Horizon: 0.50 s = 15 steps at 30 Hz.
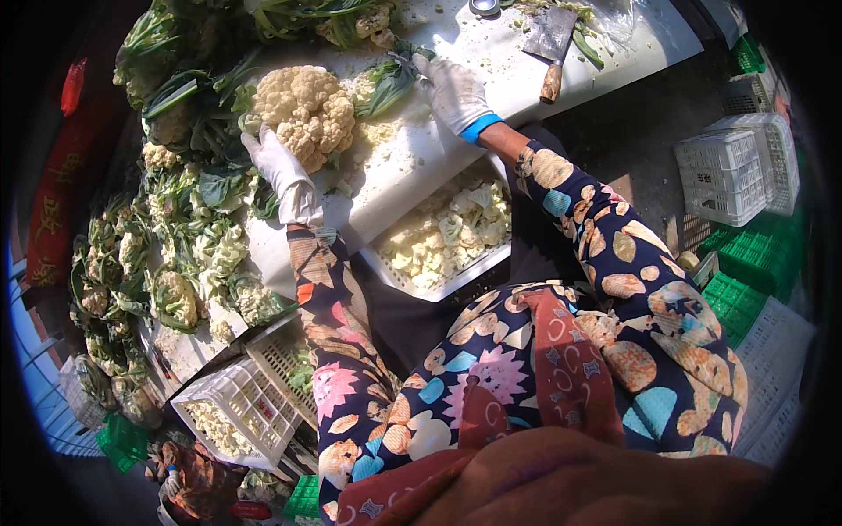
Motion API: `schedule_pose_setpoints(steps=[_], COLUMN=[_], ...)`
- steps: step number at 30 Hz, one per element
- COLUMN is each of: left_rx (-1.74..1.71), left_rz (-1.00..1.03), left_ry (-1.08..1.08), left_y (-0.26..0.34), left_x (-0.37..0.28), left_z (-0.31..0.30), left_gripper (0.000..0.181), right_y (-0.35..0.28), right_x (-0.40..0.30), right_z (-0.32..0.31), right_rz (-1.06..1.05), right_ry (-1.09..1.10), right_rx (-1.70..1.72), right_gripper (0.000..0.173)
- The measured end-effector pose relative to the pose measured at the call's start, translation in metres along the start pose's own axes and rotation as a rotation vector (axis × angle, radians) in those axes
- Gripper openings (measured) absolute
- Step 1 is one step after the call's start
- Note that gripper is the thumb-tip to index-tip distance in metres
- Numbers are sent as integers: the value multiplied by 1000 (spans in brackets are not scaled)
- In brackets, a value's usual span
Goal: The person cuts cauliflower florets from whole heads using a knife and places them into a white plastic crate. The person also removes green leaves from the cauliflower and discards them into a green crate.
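Note:
A large cream cauliflower head lies on the white-covered table. My left hand, in a white glove, rests against its lower left side. My right hand, gloved in white with a blue cuff, is to the right of the cauliflower, its fingertips at the tip of a green leaf; whether it grips the leaf is not clear. A cleaver with a wooden handle lies on the table right of my right hand. Below the table edge, a white crate holds cut cauliflower florets.
Leafy cauliflowers are heaped along the table at the left. More white crates stand at the lower left, one with florets. Stacked white crates and green crates are at the right. A co-worker's gloved hand shows at the lower left.

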<state>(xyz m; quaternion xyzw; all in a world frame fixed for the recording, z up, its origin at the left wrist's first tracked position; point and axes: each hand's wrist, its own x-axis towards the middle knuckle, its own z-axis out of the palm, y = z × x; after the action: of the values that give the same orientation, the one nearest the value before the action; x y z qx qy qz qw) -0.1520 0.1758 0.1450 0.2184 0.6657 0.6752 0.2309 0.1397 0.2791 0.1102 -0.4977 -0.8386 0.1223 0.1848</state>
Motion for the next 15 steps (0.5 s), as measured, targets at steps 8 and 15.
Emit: schedule_pose_setpoints(steps=[8,15], left_rx=[187,-138], left_rz=[283,206], left_ry=[135,87], left_y=[9,9], left_x=[16,39], left_z=[-31,-43], left_gripper=[59,44], right_y=[118,206], right_x=[140,205], right_z=[-26,-49], right_rz=[12,130], right_ry=[358,-288], right_rx=[-347,-186], right_gripper=[47,56])
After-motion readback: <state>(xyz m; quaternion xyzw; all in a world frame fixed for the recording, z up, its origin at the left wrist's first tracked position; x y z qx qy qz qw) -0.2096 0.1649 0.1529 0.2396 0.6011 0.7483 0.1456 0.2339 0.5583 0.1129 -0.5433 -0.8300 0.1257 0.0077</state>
